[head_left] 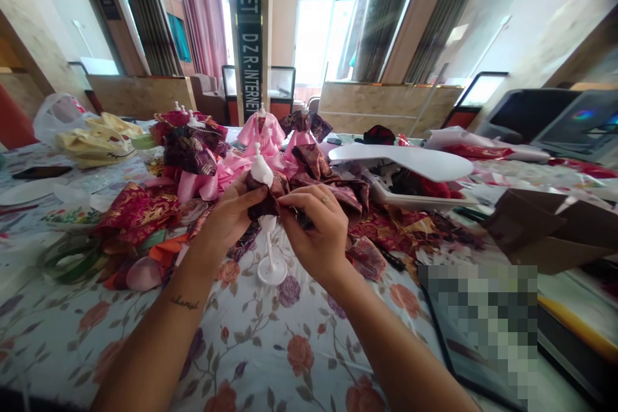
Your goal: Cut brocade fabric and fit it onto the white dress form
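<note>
One white dummy (261,172) is sitting between two hands, over the middle of the tabletop (261,347). One dark cloth (262,208) is going around it, under the white chest. One round foot (271,270) is showing below the hands, and I can't tell if it is touching the tabletop. Two dressed dummies are standing by the far edge, in the middle: one pink dummy (262,131) and, just right of it, one dark-topped dummy (304,123). More are crowding together to their left, too close to count, with a purple dress (190,151) in front.

One yellow bag (99,141) is lying near the far left corner, with one clear bag (60,112) just behind it. One phone (42,172) is lying near the left edge. One red cloth (140,209) with gold swirls is lying left of the hands. One white board (400,161) is lying over a tray (420,199) toward the right, hiding some of what is inside. One brown box (545,232) is standing open near the right edge.

Both arms are reaching in from the near edge. The left hand (236,209) is pinching the dummy through its cloth, thumb in front. The right hand (318,225) is curling its fingers and pinching the dark cloth's edge.
</note>
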A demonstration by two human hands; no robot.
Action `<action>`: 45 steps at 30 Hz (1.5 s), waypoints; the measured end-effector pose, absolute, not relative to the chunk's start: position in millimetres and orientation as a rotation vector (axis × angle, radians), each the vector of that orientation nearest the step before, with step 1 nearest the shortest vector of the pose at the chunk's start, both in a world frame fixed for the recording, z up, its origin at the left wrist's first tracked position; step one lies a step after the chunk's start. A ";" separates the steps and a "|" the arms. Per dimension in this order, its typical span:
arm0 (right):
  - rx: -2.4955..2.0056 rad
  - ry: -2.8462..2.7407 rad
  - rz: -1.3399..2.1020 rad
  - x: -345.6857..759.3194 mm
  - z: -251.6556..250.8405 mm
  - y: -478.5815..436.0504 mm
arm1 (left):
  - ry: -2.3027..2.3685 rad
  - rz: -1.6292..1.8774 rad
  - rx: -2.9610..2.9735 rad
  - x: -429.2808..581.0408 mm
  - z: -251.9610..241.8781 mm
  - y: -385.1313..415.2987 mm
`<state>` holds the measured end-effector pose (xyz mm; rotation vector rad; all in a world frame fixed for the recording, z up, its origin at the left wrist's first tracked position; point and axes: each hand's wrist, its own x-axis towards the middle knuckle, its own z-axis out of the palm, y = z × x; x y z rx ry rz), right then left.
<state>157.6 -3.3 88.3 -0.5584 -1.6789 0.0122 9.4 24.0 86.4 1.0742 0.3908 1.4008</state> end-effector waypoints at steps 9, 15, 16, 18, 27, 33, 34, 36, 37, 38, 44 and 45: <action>-0.402 -1.739 -0.439 157.5 79.1 -4.3 | 0.402 1.430 1.147 4.4 86.2 25.3; -0.506 -1.526 -0.204 154.0 76.4 -2.2 | 0.434 1.429 1.175 4.8 83.8 25.9; -0.517 -1.505 -0.124 153.6 76.8 -1.4 | 0.441 1.431 1.175 5.1 84.1 25.5; -0.518 -1.489 -0.008 153.0 77.7 -0.1 | 0.452 1.433 1.171 5.6 85.2 24.4; -0.461 -1.343 0.572 151.0 75.2 -0.5 | 0.499 1.382 1.201 4.9 86.9 22.0; -0.355 -1.207 0.917 149.6 83.6 -3.0 | 0.470 1.374 1.194 5.3 85.7 23.0; -0.346 -1.209 0.919 149.9 85.1 -3.1 | 0.462 1.371 1.186 5.6 86.1 22.7; -0.347 -1.230 0.909 150.7 86.7 -2.6 | 0.443 1.370 1.170 6.5 87.2 21.6; -0.353 -1.232 0.907 151.3 86.9 -1.9 | 0.434 1.368 1.165 7.0 87.9 20.9; -0.366 -1.222 0.911 152.0 86.8 -0.8 | 0.429 1.367 1.164 7.5 88.5 20.2; -0.518 -1.082 1.029 156.7 84.8 9.3 | 0.413 1.318 1.212 9.5 90.4 18.1; -0.524 -1.075 1.046 157.2 84.9 10.4 | 0.404 1.308 1.211 9.6 90.4 18.2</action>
